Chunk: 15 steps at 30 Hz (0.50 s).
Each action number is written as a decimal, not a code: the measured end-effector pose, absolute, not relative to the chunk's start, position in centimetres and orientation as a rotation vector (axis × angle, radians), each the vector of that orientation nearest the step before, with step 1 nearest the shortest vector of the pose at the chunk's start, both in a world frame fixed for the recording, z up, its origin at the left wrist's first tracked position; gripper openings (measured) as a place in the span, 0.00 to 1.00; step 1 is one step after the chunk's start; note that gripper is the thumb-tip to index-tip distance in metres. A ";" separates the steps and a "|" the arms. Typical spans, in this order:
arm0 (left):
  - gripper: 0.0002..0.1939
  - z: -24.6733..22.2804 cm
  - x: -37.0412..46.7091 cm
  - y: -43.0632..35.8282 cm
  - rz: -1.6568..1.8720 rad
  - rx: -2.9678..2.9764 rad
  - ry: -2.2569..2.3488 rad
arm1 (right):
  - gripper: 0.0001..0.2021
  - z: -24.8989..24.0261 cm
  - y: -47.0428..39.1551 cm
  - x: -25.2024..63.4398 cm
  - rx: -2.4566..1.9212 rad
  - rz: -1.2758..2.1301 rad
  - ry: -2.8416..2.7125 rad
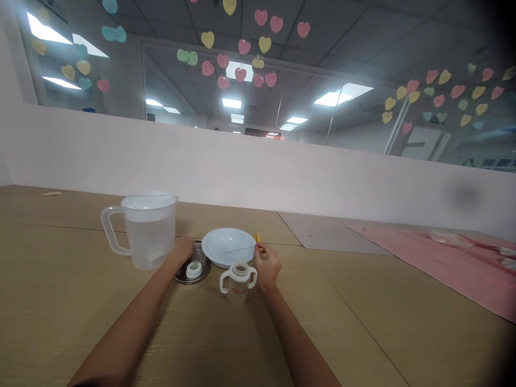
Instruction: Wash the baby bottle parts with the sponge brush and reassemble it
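My right hand [266, 266] is closed in a pinch on a thin rod [241, 249], which reaches left over a white bowl [229, 236]. Something yellow [258, 237] shows just above those fingers; whether it belongs to the rod I cannot tell. My left hand [183, 249] is at the left edge of a round metal dish [205, 267], its fingers not clear enough to read. In that dish rests a white bottle collar with a clear teat [194, 270]. Nearest me stands a lidless two-handled baby bottle [237, 289] with red lettering, upright in front of the bowl.
A lidded clear plastic jug [150, 236] with liquid stands left of the dish. A pink mat [443, 263] covers the right side of the table [342, 344], with plastic-wrapped items on it. Behind runs a low white wall [242, 166] below glass with heart stickers.
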<state>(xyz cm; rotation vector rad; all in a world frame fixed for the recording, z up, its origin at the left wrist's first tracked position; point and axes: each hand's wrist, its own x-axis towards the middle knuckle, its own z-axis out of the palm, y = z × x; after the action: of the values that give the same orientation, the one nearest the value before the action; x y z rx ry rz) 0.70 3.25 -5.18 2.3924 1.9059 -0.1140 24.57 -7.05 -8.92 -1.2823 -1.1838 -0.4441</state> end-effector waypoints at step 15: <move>0.16 3.1 0.9 -1.4 0.378 2.534 1.937 | 0.17 -6.0 -8.8 23.0 -1.171 -0.136 -1.028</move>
<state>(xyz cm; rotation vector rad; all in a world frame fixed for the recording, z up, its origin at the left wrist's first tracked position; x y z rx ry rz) 0.94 -1.39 3.07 2.5341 1.9367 0.3776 22.99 -8.83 -5.99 -1.1710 -1.0278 -0.1359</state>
